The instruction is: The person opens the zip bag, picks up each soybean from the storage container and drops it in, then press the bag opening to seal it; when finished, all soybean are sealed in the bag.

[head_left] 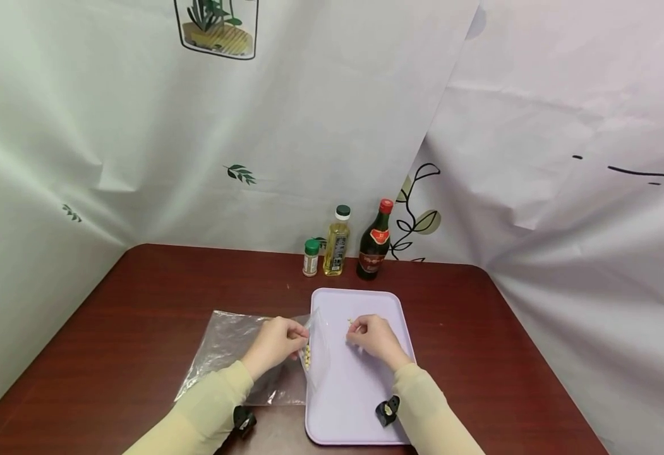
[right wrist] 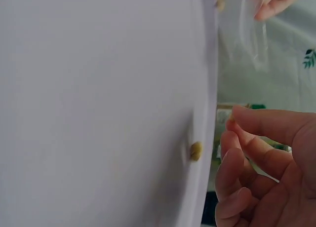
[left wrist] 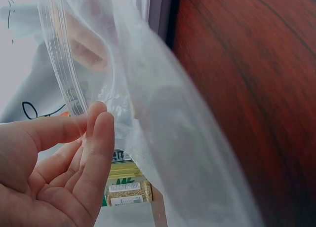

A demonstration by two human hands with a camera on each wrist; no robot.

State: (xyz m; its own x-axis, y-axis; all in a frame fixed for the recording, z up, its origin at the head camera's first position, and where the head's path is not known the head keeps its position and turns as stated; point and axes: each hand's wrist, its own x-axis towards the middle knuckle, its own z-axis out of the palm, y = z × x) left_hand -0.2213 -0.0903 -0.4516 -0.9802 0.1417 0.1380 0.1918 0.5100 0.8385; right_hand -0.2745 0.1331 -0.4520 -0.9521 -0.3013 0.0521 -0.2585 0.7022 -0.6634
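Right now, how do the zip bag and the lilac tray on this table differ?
Look: the zip bag is clear, wrinkled film; the lilac tray is opaque, smooth and rimmed.
Pose: the left hand pinches the bag's edge upward; the tray lies flat on the table.
Contents: the bag shows a cluster of yellow bean-like pieces; the tray shows far fewer.
Both hold some of these pieces.

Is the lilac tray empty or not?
Not empty: a small yellowish piece lies on the tray near the right hand, and the clear bag overlaps its left edge.
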